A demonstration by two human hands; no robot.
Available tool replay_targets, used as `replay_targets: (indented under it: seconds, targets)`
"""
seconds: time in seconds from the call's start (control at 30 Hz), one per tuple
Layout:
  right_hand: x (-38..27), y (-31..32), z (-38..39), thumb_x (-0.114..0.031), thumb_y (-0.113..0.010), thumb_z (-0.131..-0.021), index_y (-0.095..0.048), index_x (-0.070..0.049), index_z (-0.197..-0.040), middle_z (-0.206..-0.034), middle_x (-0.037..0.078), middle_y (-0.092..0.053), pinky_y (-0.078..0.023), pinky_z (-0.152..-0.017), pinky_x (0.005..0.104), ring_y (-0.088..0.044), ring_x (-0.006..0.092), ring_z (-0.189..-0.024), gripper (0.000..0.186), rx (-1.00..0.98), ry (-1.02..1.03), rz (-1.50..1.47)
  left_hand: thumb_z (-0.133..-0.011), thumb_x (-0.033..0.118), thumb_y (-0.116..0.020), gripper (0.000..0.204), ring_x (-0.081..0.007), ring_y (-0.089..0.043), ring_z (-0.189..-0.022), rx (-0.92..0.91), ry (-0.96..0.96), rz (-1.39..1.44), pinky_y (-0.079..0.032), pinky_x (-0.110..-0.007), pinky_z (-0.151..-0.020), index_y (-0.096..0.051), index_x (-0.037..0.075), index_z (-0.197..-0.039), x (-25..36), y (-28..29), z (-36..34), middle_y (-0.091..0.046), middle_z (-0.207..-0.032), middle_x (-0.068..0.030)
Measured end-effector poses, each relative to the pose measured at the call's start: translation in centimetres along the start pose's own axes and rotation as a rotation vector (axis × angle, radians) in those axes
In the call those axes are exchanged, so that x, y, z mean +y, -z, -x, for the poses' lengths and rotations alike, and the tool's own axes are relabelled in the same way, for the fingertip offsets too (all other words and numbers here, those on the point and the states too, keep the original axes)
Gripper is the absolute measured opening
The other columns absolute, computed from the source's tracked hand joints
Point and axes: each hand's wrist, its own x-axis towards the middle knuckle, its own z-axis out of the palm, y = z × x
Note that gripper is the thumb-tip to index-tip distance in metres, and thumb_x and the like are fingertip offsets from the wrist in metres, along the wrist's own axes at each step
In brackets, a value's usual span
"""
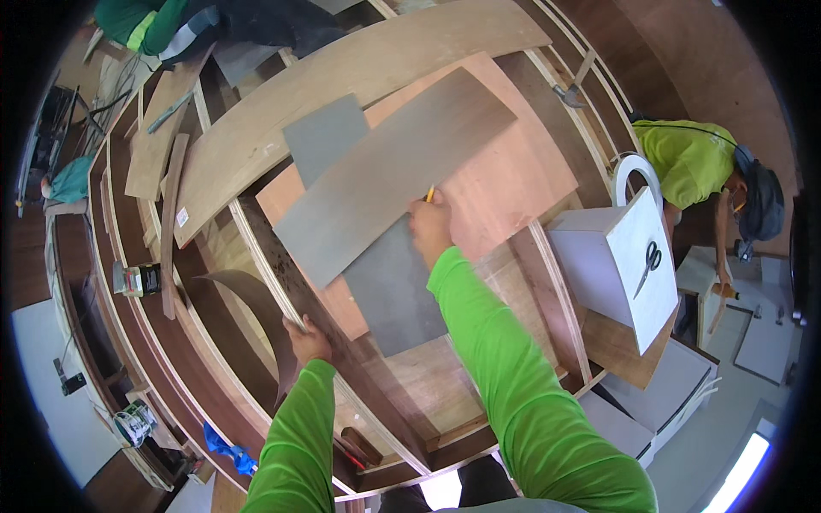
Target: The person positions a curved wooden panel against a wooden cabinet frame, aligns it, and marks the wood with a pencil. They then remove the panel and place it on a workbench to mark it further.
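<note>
My right hand (432,224) is closed round a short yellow pencil (430,194), at the near edge of a long grey-brown sheet (398,171). That sheet lies slantwise over a pinkish board (530,162) and over grey sheets, one nearer me (393,299) and one beyond it (325,132). All of them rest across a wooden frame with open compartments. My left hand (308,340) grips the top edge of a wooden divider (267,269) in that frame, left of the sheets. The pencil's tip is too small to make out.
Beyond the sheets lies a long curved plywood panel (376,60). A hammer (569,96) rests on the frame at the far right. Scissors (650,263) lie on a white box (590,248), near a co-worker (693,162) in yellow-green. Another person (162,30) is at the far left.
</note>
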Motion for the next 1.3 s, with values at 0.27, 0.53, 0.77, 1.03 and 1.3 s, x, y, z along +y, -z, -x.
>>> replay_targets:
  seconds: [0.27, 0.53, 0.77, 1.03, 1.3]
  targets:
    - [-1.0, -1.2, 3.5, 0.003, -0.057, -0.093, -0.051, -0.01, -0.096, -0.078, -0.003, -0.048, -0.033, -0.045, 0.0231, -0.039, 0.0056, -0.052, 0.014, -0.17, 0.1, -0.281, -0.099, 0.042, -0.05, 0.064, -0.0502, -0.059, -0.11, 0.099, -0.059, -0.061, -0.048, -0.054, -0.092, -0.035, 0.004, -0.148, -2.0, -1.6, -1.1, -0.058, -0.128, -0.0306]
    - [-1.9, -0.5, 8.2, -0.002, -0.06, -0.094, -0.05, -0.011, -0.095, -0.075, -0.004, -0.046, -0.035, -0.048, 0.0213, -0.04, 0.0045, -0.055, 0.014, -0.229, 0.217, -0.203, -0.098, 0.039, -0.051, 0.065, -0.0499, -0.059, -0.109, 0.114, -0.152, 0.0, -0.049, -0.053, -0.092, -0.033, 0.002, -0.149, -2.7, -1.8, -1.2, -0.056, -0.129, -0.0322]
    - [-2.2, -0.8, 9.9, -0.003, -0.062, -0.094, -0.051, -0.011, -0.101, -0.074, -0.005, -0.048, -0.034, -0.049, 0.0211, -0.041, 0.0044, -0.055, 0.015, -0.2, 0.221, -0.167, -0.098, 0.036, -0.052, 0.065, -0.0496, -0.058, -0.112, 0.139, -0.141, -0.016, -0.049, -0.051, -0.093, -0.033, -0.002, -0.148, -3.7, -2.4, -1.7, -0.055, -0.13, -0.0331]
    - [-1.7, -0.8, 9.3, -0.003, -0.062, -0.094, -0.051, -0.011, -0.103, -0.074, -0.005, -0.047, -0.033, -0.049, 0.0201, -0.04, 0.0035, -0.056, 0.017, -0.223, 0.221, -0.204, -0.098, 0.039, -0.05, 0.067, -0.0502, -0.056, -0.115, 0.084, -0.118, -0.016, -0.048, -0.051, -0.095, -0.033, -0.004, -0.147, -3.7, -2.1, -1.8, -0.053, -0.133, -0.0342]
    - [-1.6, -1.7, 8.1, -0.004, -0.062, -0.095, -0.048, -0.011, -0.1, -0.075, -0.003, -0.051, -0.033, -0.046, 0.0195, -0.043, 0.0048, -0.052, 0.017, -0.228, 0.178, -0.23, -0.099, 0.041, -0.049, 0.067, -0.0507, -0.057, -0.113, 0.101, -0.128, -0.01, -0.048, -0.052, -0.094, -0.034, -0.002, -0.147, -3.1, -1.8, -1.4, -0.054, -0.131, -0.0341]
